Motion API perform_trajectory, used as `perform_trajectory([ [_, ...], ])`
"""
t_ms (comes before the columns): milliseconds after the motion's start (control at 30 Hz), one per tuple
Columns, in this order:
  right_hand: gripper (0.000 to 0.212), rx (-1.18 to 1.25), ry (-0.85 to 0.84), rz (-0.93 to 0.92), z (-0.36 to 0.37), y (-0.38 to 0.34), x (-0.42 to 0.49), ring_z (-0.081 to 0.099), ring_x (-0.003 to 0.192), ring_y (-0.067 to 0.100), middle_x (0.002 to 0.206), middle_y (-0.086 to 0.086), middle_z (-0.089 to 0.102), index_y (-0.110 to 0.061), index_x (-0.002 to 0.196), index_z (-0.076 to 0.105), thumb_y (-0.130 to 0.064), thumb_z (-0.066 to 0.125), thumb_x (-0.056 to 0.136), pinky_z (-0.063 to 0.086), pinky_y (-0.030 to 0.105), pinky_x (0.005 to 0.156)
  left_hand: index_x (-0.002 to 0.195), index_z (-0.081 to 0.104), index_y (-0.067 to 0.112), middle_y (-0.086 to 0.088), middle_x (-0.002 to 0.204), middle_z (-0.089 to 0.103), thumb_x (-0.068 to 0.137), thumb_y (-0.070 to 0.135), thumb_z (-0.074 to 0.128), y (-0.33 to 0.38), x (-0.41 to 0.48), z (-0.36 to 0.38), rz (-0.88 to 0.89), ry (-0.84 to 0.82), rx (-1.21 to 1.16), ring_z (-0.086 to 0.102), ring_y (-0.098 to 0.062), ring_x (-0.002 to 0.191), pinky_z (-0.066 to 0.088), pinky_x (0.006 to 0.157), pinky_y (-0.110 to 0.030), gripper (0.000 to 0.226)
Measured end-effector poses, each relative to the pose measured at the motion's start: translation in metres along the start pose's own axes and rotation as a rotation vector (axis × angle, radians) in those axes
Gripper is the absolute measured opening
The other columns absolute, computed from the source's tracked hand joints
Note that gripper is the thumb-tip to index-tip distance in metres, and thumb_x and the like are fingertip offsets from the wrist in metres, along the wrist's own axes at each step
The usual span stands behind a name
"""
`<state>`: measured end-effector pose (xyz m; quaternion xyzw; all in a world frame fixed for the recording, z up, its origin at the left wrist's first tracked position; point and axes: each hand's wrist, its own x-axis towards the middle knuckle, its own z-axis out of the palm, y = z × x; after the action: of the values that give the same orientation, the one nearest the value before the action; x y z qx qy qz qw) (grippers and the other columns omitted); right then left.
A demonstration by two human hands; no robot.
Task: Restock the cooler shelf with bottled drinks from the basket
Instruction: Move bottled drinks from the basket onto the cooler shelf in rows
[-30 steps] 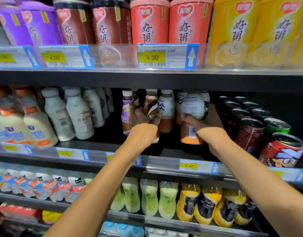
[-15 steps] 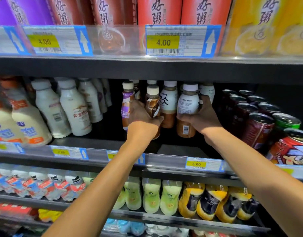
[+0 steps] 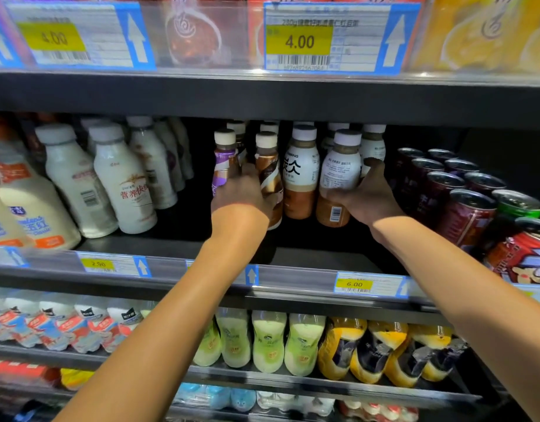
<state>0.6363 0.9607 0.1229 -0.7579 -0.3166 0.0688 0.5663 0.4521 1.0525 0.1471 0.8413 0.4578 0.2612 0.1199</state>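
Observation:
Both my arms reach into the middle cooler shelf (image 3: 308,257). My left hand (image 3: 241,193) grips a brown-labelled coffee bottle (image 3: 270,175) with a white cap, next to a purple-labelled bottle (image 3: 223,161). My right hand (image 3: 366,196) grips a white-labelled milk tea bottle (image 3: 338,178) with its barcode side facing me. Another white-labelled bottle (image 3: 300,175) stands between the two held ones. More bottles of the same kinds stand in rows behind. The basket is out of view.
White milk bottles (image 3: 125,184) lean in rows to the left. Dark red cans (image 3: 466,214) and a green-topped can (image 3: 518,205) fill the right. The upper shelf edge (image 3: 262,95) hangs low over the bottles. Green and yellow bottles (image 3: 293,342) fill the shelf below.
Both hands have pushed their bottles deeper into the shelf and stood them more upright. The camera has moved closer and tilted down, so the top shelf's cups are mostly cut off.

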Motion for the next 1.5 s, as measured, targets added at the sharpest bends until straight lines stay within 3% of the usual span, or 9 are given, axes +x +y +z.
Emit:
perform_trajectory([
  [167,0.071,0.0,0.025,0.015,0.002,0.0,0.005,0.062,0.107,0.018,0.123,0.001,0.061,-0.023,0.112,0.04,-0.028,0.092,0.064,0.05,0.034,0.091,0.13,0.046,0.013,-0.014,0.123,0.061,0.089,0.044,0.065,0.002,-0.002,-0.004,0.011,0.003,0.043,0.058,-0.038,0.112,0.045,0.084,-0.04,0.055],
  [700,0.062,0.027,0.021,0.089,0.002,-0.016,-0.009,0.057,0.093,0.012,0.105,-0.007,0.057,-0.02,0.114,0.041,-0.024,0.087,0.073,0.043,0.027,0.083,0.129,0.044,0.019,-0.008,0.127,0.054,0.093,0.048,0.058,-0.002,-0.003,-0.011,0.075,-0.018,0.186,0.058,-0.035,0.11,0.036,0.072,-0.037,0.049],
  [900,0.066,-0.082,0.028,0.099,-0.013,-0.014,-0.014,0.06,0.108,0.019,0.118,-0.002,0.062,-0.022,0.118,0.046,-0.038,0.088,0.069,0.048,0.035,0.096,0.128,0.046,0.019,-0.011,0.119,0.06,0.089,0.058,0.057,-0.002,-0.003,-0.014,0.067,0.002,0.151,0.058,-0.036,0.11,0.036,0.073,-0.037,0.057],
  [1067,0.041,-0.552,0.051,-0.053,-0.029,-0.03,-0.039,0.059,0.116,0.034,0.124,0.014,0.065,-0.009,0.124,0.055,-0.038,0.058,0.095,0.042,0.032,0.089,0.114,0.057,0.02,-0.009,0.104,0.065,0.097,0.052,0.043,0.006,-0.028,-0.021,0.248,0.171,0.042,0.061,-0.036,0.096,0.036,0.07,-0.033,0.039],
  [1200,0.03,-0.966,-0.086,-0.154,-0.053,-0.041,-0.087,0.057,0.105,0.038,0.111,0.016,0.064,-0.011,0.098,0.06,-0.034,0.04,0.102,0.043,0.039,0.084,0.067,0.044,0.02,-0.005,0.073,0.052,0.096,0.039,0.045,0.027,-0.054,-0.027,0.462,0.103,-0.045,0.054,-0.035,0.076,0.037,0.065,-0.034,0.035],
  [1267,0.035,-1.118,-0.086,-0.206,-0.068,-0.043,-0.115,0.06,0.093,0.035,0.086,0.007,0.059,-0.016,0.077,0.048,-0.037,0.036,0.103,0.041,0.038,0.072,0.068,0.048,0.021,-0.002,0.071,0.055,0.098,0.043,0.042,0.04,-0.07,-0.027,0.571,0.096,-0.025,0.055,-0.033,0.073,0.041,0.062,-0.035,0.038],
  [1333,0.034,-1.232,-0.037,-0.219,-0.083,-0.045,-0.144,0.06,0.093,0.03,0.09,0.002,0.059,-0.02,0.086,0.05,-0.041,0.03,0.105,0.034,0.037,0.07,0.078,0.059,0.022,0.001,0.078,0.061,0.1,0.047,0.038,0.052,-0.089,-0.022,0.695,0.039,0.009,0.059,-0.029,0.074,0.044,0.062,-0.035,0.039],
  [1400,0.028,-1.312,0.011,-0.151,-0.1,-0.043,-0.176,0.058,0.098,0.029,0.1,0.001,0.061,-0.022,0.097,0.054,-0.04,0.032,0.104,0.027,0.038,0.073,0.079,0.062,0.025,0.004,0.076,0.06,0.099,0.048,0.04,0.065,-0.113,-0.017,0.817,0.012,0.059,0.055,-0.024,0.064,0.04,0.055,-0.031,0.038],
  [1500,0.016,-1.385,0.122,-0.029,-0.13,-0.036,-0.226,0.062,0.084,0.03,0.085,0.001,0.064,-0.024,0.084,0.056,-0.036,0.053,0.094,0.026,0.036,0.068,0.063,0.064,0.025,0.004,0.057,0.056,0.086,0.047,0.05,0.091,-0.154,-0.012,0.968,-0.012,0.061,0.048,-0.025,0.044,0.032,0.046,-0.027,0.035],
])
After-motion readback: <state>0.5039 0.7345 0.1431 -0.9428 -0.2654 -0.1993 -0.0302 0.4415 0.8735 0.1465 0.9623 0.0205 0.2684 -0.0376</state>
